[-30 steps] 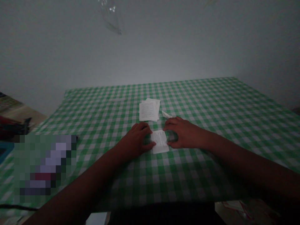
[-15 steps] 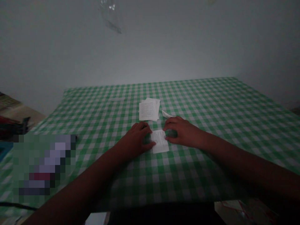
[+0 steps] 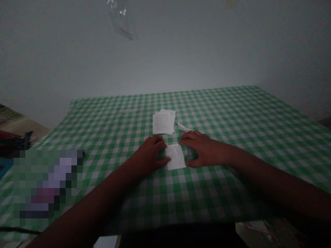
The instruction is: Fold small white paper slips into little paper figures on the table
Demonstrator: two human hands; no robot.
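A small white printed paper (image 3: pixel 176 157) lies on the green-and-white checked tablecloth (image 3: pixel 232 113). My left hand (image 3: pixel 151 153) rests on the paper's left edge, fingers curled and thumb pressing down on it. On the paper's right edge sits my right hand (image 3: pixel 203 148), its fingers and thumb pinched on that side. Both hands press the sheet flat against the table. Just beyond the hands lies a small stack of similar printed papers (image 3: pixel 163 122).
A tiny paper scrap (image 3: pixel 184 127) lies right of the stack. A blurred-out object (image 3: pixel 48 184) sits at the left on the cloth. Dark items (image 3: pixel 14 141) lie past the table's left edge. A clear plastic piece (image 3: pixel 121 17) hangs on the pale wall.
My right thumb has shifted slightly along the paper's right edge. The left hand and the paper stay in the same place.
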